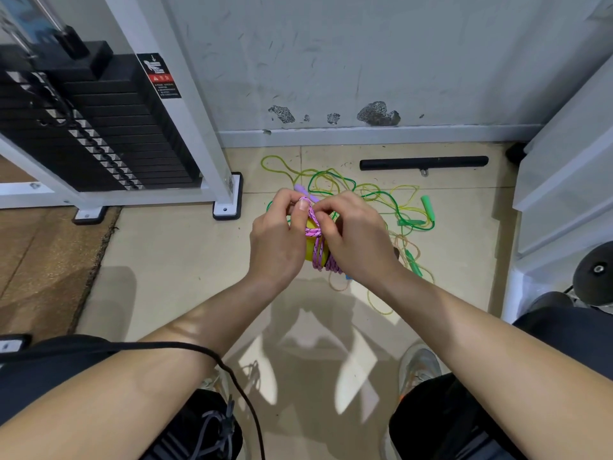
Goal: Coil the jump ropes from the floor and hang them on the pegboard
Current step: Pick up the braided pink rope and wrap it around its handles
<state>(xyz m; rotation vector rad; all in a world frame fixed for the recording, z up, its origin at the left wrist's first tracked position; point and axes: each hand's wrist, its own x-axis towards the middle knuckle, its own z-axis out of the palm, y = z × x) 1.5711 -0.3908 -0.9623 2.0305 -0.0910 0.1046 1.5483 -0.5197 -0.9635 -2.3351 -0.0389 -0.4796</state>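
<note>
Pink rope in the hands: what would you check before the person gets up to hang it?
1. Pink braided jump rope gathered into a bundle: ok, its loops sit together between both hands.
2. Left hand gripping the bundle: ok.
3. Right hand pinching the wrap round the middle: ok.
4. Wrap tied off: cannot tell, the fingers cover its end.
5. Tangle of thin green and yellow plastic jump ropes on the tiled floor: not ok, uncoiled.
6. Pegboard within reach: cannot tell, it is out of view.
</note>
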